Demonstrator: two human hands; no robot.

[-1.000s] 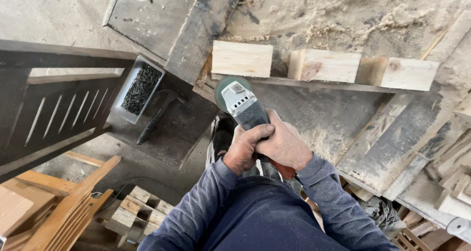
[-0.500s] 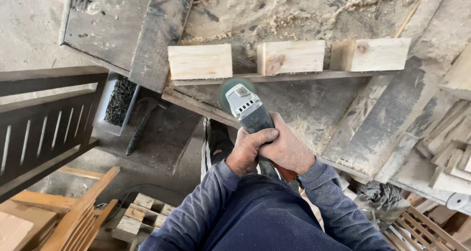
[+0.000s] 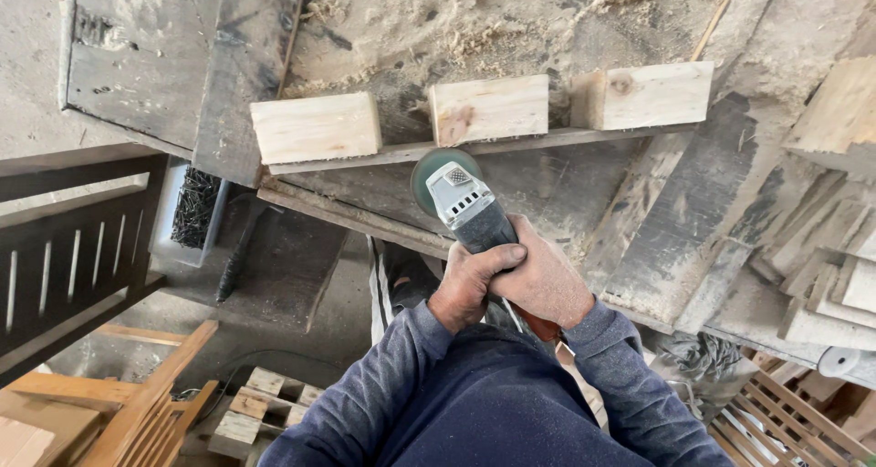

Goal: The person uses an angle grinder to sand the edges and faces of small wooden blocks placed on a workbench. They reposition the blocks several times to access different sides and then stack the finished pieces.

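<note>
Sawdust-strewn workbench (image 3: 566, 184), three wood blocks (image 3: 490, 108) on its rail. I judge sanding underway: left hand (image 3: 467, 285) and right hand (image 3: 546, 280) wrapped tight round the sander (image 3: 461, 202); next, steady contact with the middle block.

Bright even daylight, soft shadows under bench, sharp focus, slight wide-angle stretch at edges.

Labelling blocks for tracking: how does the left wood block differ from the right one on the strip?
The left block has a clean, pale face; the right block shows a dark knot near its left end. The left block sits lower in the picture, the right block higher, since the strip slants. The left block lies left of the sander, the right block to its right. Both are pale, rectangular and similar in size.
</note>
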